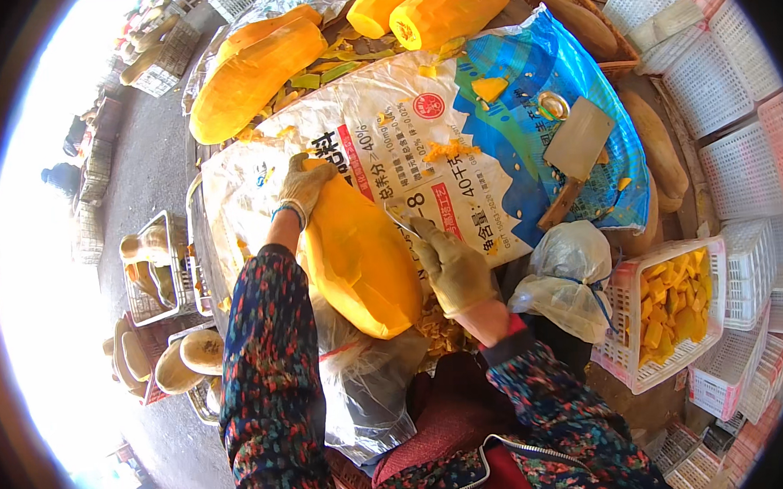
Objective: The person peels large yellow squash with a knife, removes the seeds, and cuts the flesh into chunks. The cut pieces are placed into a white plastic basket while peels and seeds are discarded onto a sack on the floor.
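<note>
A large peeled orange squash (359,259) lies lengthwise before me on a printed woven plastic sack (401,172) spread over the work surface. My left hand (304,186), in a pale work glove, grips its far end. My right hand (454,264), also gloved, holds a small metal hand tool with a bright blade or edge (400,216) just beside the squash's right side; whether it is a peeler or a knife I cannot tell. A cleaver (577,148) with a wooden handle rests on the sack's blue part at the right, near a shiny round metal object (554,106).
More peeled squashes (260,80) lie among peelings at the far edge. Unpeeled squashes (653,148) line the right side. A plastic crate (718,361) of cut orange chunks stands lower right, by a tied plastic bag (566,276). Crates of squash stand on the ground at left.
</note>
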Demonstrator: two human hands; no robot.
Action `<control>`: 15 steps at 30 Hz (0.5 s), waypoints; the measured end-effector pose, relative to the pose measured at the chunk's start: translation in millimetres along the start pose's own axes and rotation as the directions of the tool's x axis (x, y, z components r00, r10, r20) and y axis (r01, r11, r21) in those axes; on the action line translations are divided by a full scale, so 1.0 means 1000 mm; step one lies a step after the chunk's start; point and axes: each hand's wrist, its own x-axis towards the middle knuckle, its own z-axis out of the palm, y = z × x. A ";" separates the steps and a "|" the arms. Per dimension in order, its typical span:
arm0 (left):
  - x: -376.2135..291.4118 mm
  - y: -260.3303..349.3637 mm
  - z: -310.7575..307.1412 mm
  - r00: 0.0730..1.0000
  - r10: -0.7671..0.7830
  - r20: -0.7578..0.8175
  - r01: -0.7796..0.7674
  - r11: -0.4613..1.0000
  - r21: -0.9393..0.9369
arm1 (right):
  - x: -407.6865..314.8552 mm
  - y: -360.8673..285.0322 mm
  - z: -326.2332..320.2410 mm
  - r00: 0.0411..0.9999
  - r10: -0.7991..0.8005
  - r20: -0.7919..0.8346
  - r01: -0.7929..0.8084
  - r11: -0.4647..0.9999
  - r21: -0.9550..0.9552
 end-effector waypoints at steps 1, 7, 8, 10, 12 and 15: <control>-0.003 0.001 0.004 1.000 0.016 -0.007 -0.016 1.000 -0.019 | 0.003 -0.007 -0.009 0.998 -0.051 0.021 0.053 0.993 -0.104; 0.005 0.001 0.009 0.998 0.050 0.026 -0.049 0.998 -0.035 | 0.043 -0.042 -0.017 0.955 -0.153 0.255 0.254 0.867 -0.429; 0.011 -0.007 0.005 0.998 0.058 0.014 -0.058 0.998 -0.040 | 0.045 -0.045 -0.018 0.948 -0.094 0.305 0.210 0.904 -0.373; 0.007 -0.008 0.008 0.999 0.041 0.018 -0.041 0.998 -0.048 | 0.016 -0.039 -0.031 0.953 -0.115 0.280 0.217 0.905 -0.366; 0.003 -0.003 0.008 0.998 0.055 -0.001 -0.055 0.998 -0.009 | -0.020 -0.041 -0.055 0.947 -0.095 0.306 0.207 0.909 -0.361; -0.002 0.008 0.015 0.996 0.085 0.011 -0.085 0.996 0.004 | -0.066 -0.033 -0.092 0.925 0.001 0.381 0.146 0.923 -0.356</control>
